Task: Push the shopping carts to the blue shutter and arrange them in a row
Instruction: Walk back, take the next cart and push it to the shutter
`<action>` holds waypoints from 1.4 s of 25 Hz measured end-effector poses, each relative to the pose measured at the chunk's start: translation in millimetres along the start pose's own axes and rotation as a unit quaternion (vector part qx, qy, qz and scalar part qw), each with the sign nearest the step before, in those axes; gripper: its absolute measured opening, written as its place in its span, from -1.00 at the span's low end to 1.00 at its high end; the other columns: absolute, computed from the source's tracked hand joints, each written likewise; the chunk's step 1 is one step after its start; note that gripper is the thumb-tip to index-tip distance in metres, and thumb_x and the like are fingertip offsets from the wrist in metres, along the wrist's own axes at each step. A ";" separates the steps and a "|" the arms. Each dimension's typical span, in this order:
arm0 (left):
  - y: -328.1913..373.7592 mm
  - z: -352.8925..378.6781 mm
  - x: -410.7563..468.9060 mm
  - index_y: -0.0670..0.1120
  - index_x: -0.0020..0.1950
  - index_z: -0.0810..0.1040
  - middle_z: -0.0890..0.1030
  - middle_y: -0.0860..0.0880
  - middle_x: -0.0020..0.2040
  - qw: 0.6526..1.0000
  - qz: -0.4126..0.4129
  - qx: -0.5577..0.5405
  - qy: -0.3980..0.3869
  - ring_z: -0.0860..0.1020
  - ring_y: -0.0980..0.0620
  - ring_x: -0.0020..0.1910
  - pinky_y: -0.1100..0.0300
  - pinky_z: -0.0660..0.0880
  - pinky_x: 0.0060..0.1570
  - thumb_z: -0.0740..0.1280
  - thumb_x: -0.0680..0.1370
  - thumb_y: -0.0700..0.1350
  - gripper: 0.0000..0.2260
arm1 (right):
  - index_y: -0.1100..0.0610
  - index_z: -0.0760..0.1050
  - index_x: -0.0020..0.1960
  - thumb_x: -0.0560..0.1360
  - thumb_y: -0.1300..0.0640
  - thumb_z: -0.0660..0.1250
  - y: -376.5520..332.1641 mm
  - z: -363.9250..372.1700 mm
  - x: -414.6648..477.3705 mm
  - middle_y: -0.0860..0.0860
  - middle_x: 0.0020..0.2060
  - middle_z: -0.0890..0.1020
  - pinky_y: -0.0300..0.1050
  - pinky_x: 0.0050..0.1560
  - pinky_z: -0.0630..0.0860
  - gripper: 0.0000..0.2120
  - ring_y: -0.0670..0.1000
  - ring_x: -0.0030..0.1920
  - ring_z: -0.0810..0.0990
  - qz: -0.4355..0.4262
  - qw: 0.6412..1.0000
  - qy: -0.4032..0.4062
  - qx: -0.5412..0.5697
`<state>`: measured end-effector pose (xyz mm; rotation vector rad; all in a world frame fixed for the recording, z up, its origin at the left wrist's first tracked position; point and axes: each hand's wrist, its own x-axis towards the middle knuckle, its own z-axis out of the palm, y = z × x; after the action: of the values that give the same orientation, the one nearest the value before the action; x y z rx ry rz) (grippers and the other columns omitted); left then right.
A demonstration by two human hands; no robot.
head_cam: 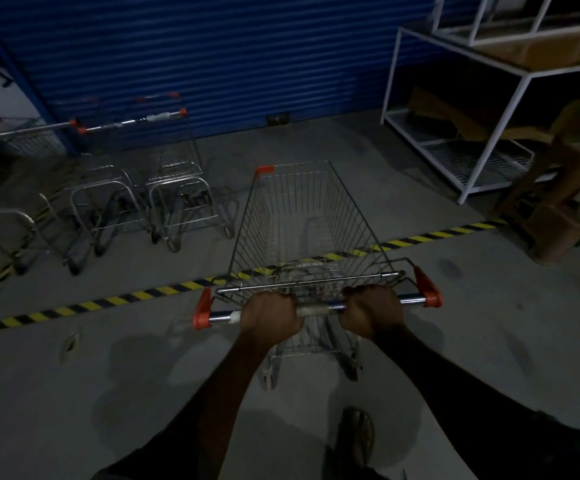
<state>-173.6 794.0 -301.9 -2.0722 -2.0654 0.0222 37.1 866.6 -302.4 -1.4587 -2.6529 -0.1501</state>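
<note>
— Behind the yellow-and-black floor stripe (pixel 108 301), which runs under its basket, where does the shopping cart (pixel 250 237) stand?

— Out on open floor, well short of the blue shutter (pixel 212 57) and off to the right of the parked carts (pixel 181 199) lined up against it. The left hand (pixel 269 311) is wrapped round the handle bar (pixel 319 309) left of its middle, and the right hand (pixel 373 306) is wrapped round it right of middle.

— So what could go wrong?

— The nose points at bare shutter, apart from the row. Pushed straight, I judge it would park with a gap. It needs steering left, but too sharp a turn could drive a front corner into the nearest parked cart and knock the row crooked.

— And at the shutter itself?

— Too hard a shove could ram the basket into the slats. The light is dim and the wheels are hard to make out, so a caster snagging on the floor might slew the cart aside.

— Anything on the right?

— The white rack (pixel 461 133) stands well apart, a risk only on a wide swing. The sandalled foot (pixel 357 434) is near the rear wheels; pulling back could clip it.
</note>
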 end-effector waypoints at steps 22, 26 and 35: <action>-150.3 77.6 396.5 0.01 -0.30 0.61 0.60 -0.02 -0.45 0.996 -0.075 -0.023 -0.031 0.61 -0.03 -0.48 0.23 0.45 -0.46 0.24 0.28 0.21 -0.69 | 0.10 0.60 -0.25 0.21 -0.08 0.19 78.0 80.0 442.6 0.08 -0.30 0.64 0.09 0.02 0.54 -0.67 0.18 -0.20 0.63 -0.019 0.999 0.026 0.027; -197.4 90.1 458.0 0.00 -0.06 0.64 0.70 -0.04 -0.17 0.997 -0.063 -0.029 -0.044 0.69 -0.09 -0.17 0.13 0.53 -0.21 0.23 0.43 0.20 -0.65 | 0.10 0.57 -0.31 0.14 0.04 0.38 69.6 88.2 521.5 0.07 -0.32 0.62 0.08 0.00 0.53 -0.83 0.20 -0.18 0.62 -0.003 0.999 0.035 0.041; -301.0 132.4 565.9 0.02 0.25 0.59 0.70 -0.08 0.06 0.995 -0.082 -0.054 -0.034 0.67 -0.14 0.05 0.05 0.55 -0.02 0.42 0.48 0.05 -0.64 | 0.09 0.50 -0.41 0.16 0.04 0.43 39.3 108.6 680.7 0.08 -0.43 0.57 0.04 -0.12 0.52 -0.85 0.15 -0.36 0.57 -0.018 1.000 0.013 0.000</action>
<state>-483.7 1370.4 -302.8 -1.9805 -2.3196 -0.0464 -297.3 1470.6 -310.6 -1.4009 -2.6603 -0.1716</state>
